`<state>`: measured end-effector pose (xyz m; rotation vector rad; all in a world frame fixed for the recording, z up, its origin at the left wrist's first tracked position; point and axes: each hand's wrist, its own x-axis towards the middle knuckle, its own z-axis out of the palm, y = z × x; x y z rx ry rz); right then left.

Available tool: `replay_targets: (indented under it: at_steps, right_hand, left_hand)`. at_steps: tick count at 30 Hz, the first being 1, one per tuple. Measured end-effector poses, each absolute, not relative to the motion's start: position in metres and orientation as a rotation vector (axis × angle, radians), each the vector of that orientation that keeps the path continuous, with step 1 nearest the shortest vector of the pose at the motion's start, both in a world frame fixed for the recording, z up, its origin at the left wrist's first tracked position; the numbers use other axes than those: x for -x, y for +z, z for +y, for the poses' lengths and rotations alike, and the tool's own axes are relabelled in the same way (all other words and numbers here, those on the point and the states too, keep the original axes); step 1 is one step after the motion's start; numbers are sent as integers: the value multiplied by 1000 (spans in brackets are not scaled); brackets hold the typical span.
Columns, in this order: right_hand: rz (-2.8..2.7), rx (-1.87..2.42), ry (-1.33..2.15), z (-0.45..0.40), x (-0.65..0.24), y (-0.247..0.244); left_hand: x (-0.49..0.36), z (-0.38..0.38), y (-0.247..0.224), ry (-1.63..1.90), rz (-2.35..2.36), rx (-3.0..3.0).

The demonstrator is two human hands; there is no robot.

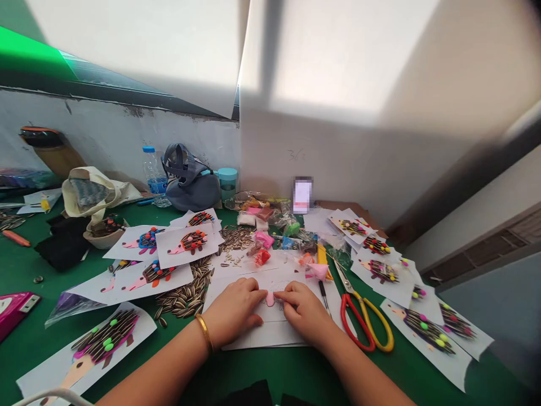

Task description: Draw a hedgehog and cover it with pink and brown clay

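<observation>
A small flat pink piece of modelling clay (270, 299) lies on a white sheet of paper (266, 337) in front of me. My left hand (234, 309), with a gold bracelet on the wrist, rests on the sheet, its fingertips at the clay's left edge and its thumb apart. From the other side, my right hand (307, 311) reaches in, the index finger stretched out to the clay's right edge and the other fingers bent. Neither hand grips anything. Beside my right hand lies a black pen (324, 296).
Scissors (355, 304) with red and yellow handles lie right of the sheet. Sunflower seeds (186, 296) are heaped on the left. Hedgehog pictures (186, 245) lie on both sides. Bagged clay (262, 257), a propped phone (302, 194), and a blue-grey bag (190, 183) stand behind.
</observation>
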<state>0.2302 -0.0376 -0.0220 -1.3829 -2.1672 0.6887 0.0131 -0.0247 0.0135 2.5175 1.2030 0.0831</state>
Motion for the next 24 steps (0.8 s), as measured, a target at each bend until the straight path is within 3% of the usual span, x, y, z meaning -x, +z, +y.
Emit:
replay_targets:
  at_steps: [24]
  right_hand:
    - [-2300,1356,640,-36,-235,-27]
  left_hand:
    - [-11,-22,6,120,1202,-2507]
